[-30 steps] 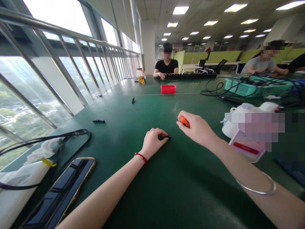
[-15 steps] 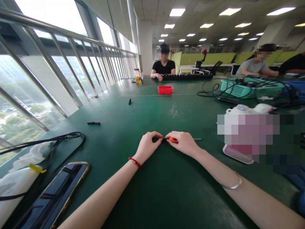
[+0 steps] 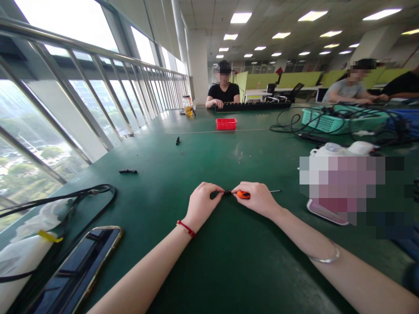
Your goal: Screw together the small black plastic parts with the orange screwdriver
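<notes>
Pinches a small black part in the left hand, thumb and forefinger closed narrow around it, with the heel of the hand resting on the green desk. Grips an orange tool in the right hand, curled tight over it and hiding all but a patch of orange. Holds the two end to end, touching or all but touching, low over the desk

Seems past the picking-up and the lining-up, judging by both things already in hand and already meeting. Looks to be in the midst of working tool against part. Too small to tell whether anything is seated, turned or loosened, so no saying how much is left. Leaves two more black pieces lying untouched farther up the desk on the left, well apart from both hands

Keeps the part right at the left fingertips, sticking out toward the right hand, in the narrow gap between the two hands and straight ahead. Shows a thin metal rod beyond the right hand, pointing away from the part; cannot tell whether it belongs to the tool. Has a phone and a black cable off beside the left forearm, well apart from the work
</notes>
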Available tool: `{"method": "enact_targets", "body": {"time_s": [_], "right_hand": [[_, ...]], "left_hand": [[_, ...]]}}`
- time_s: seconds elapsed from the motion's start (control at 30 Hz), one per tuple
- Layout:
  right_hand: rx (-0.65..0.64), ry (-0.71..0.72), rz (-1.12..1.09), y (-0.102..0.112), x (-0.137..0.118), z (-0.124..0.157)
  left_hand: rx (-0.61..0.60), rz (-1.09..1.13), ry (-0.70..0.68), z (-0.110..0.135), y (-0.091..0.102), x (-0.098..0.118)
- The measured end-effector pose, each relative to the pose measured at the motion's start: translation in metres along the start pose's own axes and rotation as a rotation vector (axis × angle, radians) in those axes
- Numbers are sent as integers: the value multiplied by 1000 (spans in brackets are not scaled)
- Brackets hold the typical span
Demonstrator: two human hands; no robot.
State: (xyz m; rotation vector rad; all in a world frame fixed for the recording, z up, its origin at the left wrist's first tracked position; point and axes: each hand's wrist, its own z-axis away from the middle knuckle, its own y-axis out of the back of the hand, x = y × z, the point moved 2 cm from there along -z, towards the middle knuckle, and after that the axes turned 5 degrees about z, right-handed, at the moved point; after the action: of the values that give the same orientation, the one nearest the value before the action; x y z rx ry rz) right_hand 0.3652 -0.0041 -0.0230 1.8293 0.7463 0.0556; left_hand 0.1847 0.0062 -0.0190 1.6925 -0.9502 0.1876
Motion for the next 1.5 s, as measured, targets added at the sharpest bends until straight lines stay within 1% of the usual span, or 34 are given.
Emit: {"method": "enact_targets", "body": {"time_s": [0.2, 0.37, 0.47, 0.53, 0.6, 0.67, 0.7, 0.83, 0.97, 1.27, 1.5], "right_hand": [[-23, 31, -12, -1, 1, 1], [9, 18, -7, 0, 2, 1], [-37, 37, 24, -1, 2, 1], [-56, 51, 37, -2, 2, 1], [-8, 41, 36, 0, 1, 1], [40, 21, 30, 2, 1, 2], [39, 18, 26, 2, 1, 2], [-36, 30, 16, 0, 0, 2], [-52, 23, 7, -1, 1, 2], [-31, 39, 32, -3, 4, 1], [-17, 37, 30, -3, 4, 1]], "left_hand": [[4, -49, -39, 1, 0, 1], [3, -47, -47, 1, -1, 1], [10, -43, -49, 1, 0, 2], [-9, -43, -71, 1, 0, 3], [-28, -50, -90, 1, -1, 3], [-22, -59, -89, 1, -1, 3], [-14, -60, -85, 1, -1, 3], [5, -46, -73, 1, -1, 1], [16, -29, -63, 0, -1, -1], [17, -48, -99, 0, -2, 0], [25, -42, -77, 0, -1, 1]]}}
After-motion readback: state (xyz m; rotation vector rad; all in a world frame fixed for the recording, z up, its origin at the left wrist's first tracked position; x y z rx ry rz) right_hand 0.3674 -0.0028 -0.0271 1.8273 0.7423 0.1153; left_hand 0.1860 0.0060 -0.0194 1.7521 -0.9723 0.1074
